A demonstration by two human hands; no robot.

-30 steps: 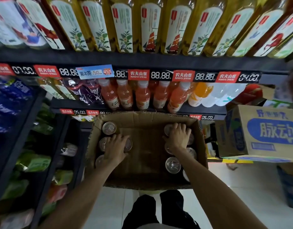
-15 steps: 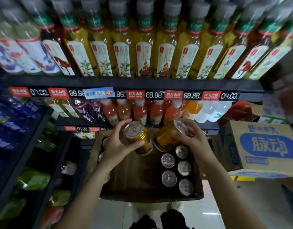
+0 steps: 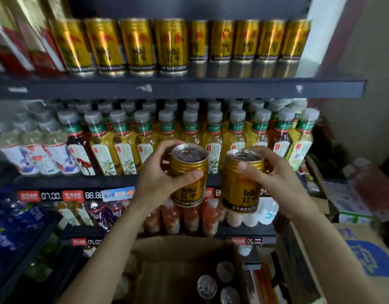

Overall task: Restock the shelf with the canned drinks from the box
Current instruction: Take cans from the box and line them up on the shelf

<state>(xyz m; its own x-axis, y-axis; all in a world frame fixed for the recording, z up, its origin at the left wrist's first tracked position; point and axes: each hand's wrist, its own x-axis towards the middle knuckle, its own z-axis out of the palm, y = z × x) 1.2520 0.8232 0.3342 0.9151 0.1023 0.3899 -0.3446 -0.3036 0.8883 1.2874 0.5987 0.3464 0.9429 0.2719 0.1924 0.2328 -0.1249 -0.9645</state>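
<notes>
The dark shelving unit filled the view, its top shelf lined with gold cans and the shelf below with tea bottles. Beneath stood the open cardboard box, three cans visible inside at its right. The left hand was clamped around one gold can, upright; the right hand gripped another gold can just beside it, both raised before the bottles.

The head camera faces forward, level with the stocked shelf, close above the box.
</notes>
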